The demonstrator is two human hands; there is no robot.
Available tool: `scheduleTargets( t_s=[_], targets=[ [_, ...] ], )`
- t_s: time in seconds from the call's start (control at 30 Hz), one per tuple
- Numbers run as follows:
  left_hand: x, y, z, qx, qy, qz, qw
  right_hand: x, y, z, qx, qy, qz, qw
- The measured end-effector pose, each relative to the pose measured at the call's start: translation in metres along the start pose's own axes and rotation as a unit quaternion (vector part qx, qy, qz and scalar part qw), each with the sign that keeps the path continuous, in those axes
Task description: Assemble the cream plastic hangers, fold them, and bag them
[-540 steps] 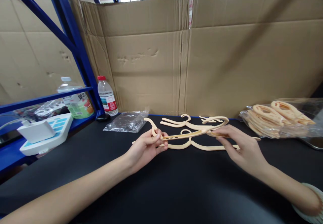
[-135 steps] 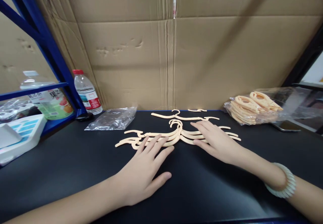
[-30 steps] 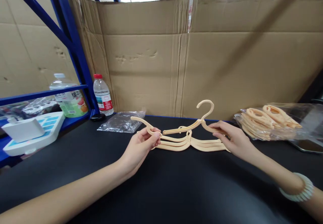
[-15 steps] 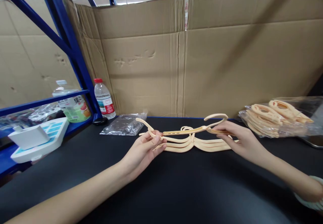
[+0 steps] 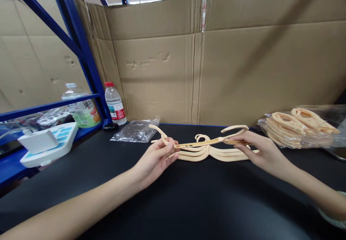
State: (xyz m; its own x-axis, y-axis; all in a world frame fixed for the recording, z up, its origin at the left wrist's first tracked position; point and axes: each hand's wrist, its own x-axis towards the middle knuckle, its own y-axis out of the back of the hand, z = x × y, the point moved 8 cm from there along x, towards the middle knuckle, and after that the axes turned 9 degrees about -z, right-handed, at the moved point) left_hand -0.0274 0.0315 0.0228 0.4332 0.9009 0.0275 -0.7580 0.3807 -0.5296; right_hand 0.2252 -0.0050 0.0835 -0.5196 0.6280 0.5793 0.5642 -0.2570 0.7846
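I hold a cream plastic hanger (image 5: 201,142) by both ends, just above the black table (image 5: 173,204). My left hand (image 5: 156,159) pinches its left arm and my right hand (image 5: 259,151) pinches its right arm. The hanger lies nearly flat, with its hook (image 5: 235,129) pointing away toward the cardboard. Directly beneath it rests a stack of the same cream hangers (image 5: 213,154) on the table.
A clear bag of folded cream hangers (image 5: 300,126) lies at the right. An empty clear plastic bag (image 5: 136,130) lies behind my left hand. Two bottles (image 5: 115,103) and a white device (image 5: 45,142) sit by the blue shelf frame (image 5: 81,49). Cardboard sheets (image 5: 216,60) wall the back.
One second ago the held hanger stood upright with its hook raised; it has since tipped backward to lie almost flat over the stack. Both hands keep their grip.
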Motion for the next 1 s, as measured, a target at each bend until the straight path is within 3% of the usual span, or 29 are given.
scheduleTargets(
  t_s=[0.2,0.47,1.0],
  targets=[
    [0.000,0.001,-0.001,-0.012,-0.008,-0.017,1.000,0.000,0.001,-0.006,-0.006,0.007,0.009,1.000],
    [0.002,0.013,-0.007,-0.033,0.014,0.043,0.998,-0.001,0.001,-0.021,-0.029,0.026,0.034,0.999],
    [0.000,0.018,-0.006,-0.005,0.028,0.051,0.998,-0.010,0.000,-0.036,-0.090,0.067,0.056,0.992]
  ],
)
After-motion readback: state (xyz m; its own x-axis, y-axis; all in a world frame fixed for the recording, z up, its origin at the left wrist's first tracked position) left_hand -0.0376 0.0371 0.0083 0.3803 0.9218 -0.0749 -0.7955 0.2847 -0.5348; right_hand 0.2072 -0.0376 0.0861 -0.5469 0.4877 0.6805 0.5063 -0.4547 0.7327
